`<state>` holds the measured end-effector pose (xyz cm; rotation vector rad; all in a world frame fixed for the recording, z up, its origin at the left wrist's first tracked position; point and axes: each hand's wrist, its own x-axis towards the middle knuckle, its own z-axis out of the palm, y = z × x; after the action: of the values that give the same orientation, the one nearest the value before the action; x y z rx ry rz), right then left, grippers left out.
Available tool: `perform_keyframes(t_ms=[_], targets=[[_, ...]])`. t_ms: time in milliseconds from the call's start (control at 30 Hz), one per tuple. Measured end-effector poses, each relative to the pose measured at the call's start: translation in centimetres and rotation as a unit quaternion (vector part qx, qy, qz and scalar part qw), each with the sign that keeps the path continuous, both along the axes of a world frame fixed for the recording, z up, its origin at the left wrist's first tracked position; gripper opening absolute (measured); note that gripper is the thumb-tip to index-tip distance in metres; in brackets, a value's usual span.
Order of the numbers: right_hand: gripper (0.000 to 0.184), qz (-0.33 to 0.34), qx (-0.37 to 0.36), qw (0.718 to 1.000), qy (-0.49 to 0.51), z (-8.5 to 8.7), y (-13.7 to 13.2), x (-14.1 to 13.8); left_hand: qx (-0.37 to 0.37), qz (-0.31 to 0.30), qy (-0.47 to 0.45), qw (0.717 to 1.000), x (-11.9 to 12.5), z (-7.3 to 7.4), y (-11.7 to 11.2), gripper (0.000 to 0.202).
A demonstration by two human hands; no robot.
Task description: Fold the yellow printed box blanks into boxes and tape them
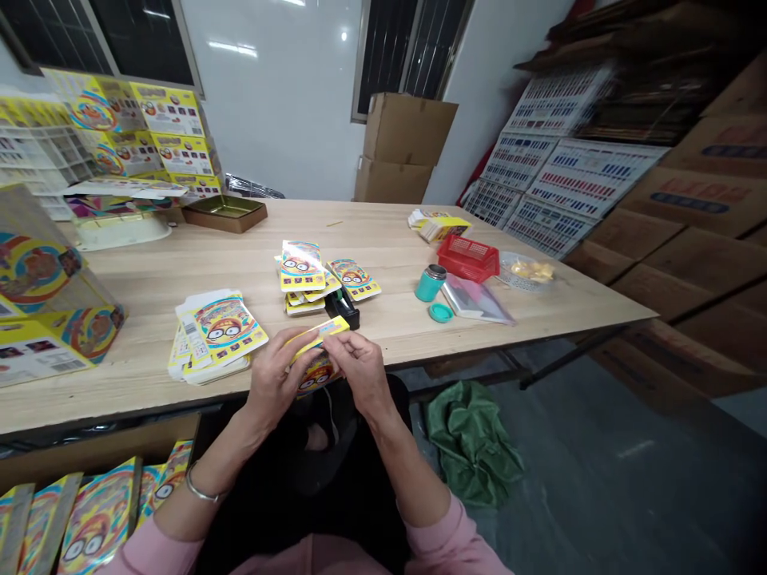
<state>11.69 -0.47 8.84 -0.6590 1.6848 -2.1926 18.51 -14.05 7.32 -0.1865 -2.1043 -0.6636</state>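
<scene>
Just over the front edge of the table, a small yellow printed box [316, 369] with a cartoon face in glasses is held between both hands. My left hand [276, 371] wraps its left side, with fingers along the top. My right hand [358, 361] pinches the box's right end, thumb and forefinger together at the top edge. Right behind the box stands a black tape dispenser [343, 310]. Stacked printed cards or flat packs [303, 267] lie around the dispenser. To the left rests a fanned pile of similar flat pieces [220, 331].
A turquoise jar [430, 283], its lid [441, 312], a red basket [468, 257] and a bowl [521, 271] stand on the right of the table [371, 231]. Below left, an open carton [101, 459] holds yellow boxes. A green bag [473, 443] lies on the floor.
</scene>
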Motion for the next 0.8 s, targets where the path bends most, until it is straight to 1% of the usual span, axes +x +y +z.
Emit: perform_keyframes(t_ms=[100,200,300,367,467,533,567,600,633,667,733,767,800], targets=[[0.03,-0.014,0.0,1.0,0.001,-0.2,0.0,0.0,-0.023,0.006,-0.007,1.0,0.0,0.1,0.3,0.025],[0.033,-0.022,0.01,1.0,-0.007,0.1,0.2,0.3,-0.049,0.015,0.005,0.999,0.0,0.4,0.5,0.027],[0.038,-0.013,0.017,0.999,-0.03,0.5,0.5,0.5,-0.08,0.011,0.02,0.997,0.1,0.6,0.3,0.031],[0.037,0.001,0.033,0.999,-0.04,0.6,0.7,0.4,-0.103,-0.001,0.027,0.994,0.1,0.7,0.1,0.036],[0.041,0.036,0.082,0.994,-0.057,-0.4,0.8,0.0,-0.117,-0.018,0.023,0.993,0.3,0.8,-0.1,0.041],[0.046,0.06,0.112,0.989,-0.073,-1.6,0.9,-0.2,-0.105,-0.027,0.008,0.994,0.4,1.0,-0.1,0.04],[0.047,0.056,0.13,0.987,-0.071,-2.2,1.0,-0.2,-0.092,-0.027,-0.001,0.995,0.3,1.1,0.0,0.038],[0.047,0.033,0.154,0.986,-0.06,-2.8,1.1,-0.1,-0.075,-0.021,-0.012,0.997,0.3,1.2,0.0,0.036],[0.047,-0.009,0.177,0.983,-0.037,-3.1,1.2,0.0,-0.055,-0.008,-0.024,0.998,0.2,1.4,0.0,0.035],[0.047,-0.067,0.194,0.979,-0.003,-3.2,1.4,0.1,-0.034,0.008,-0.037,0.999,0.1,1.4,-0.1,0.034],[0.04,-0.176,0.191,0.96,0.108,-2.7,1.8,0.3,0.01,0.031,-0.071,0.997,-0.2,1.5,-0.3,0.036],[0.033,-0.205,0.175,0.946,0.181,-2.2,2.1,0.3,0.03,0.031,-0.089,0.995,-0.3,1.5,-0.4,0.038],[0.025,-0.212,0.159,0.929,0.259,-1.6,2.3,0.1,0.05,0.022,-0.109,0.993,-0.4,1.4,-0.6,0.04]])
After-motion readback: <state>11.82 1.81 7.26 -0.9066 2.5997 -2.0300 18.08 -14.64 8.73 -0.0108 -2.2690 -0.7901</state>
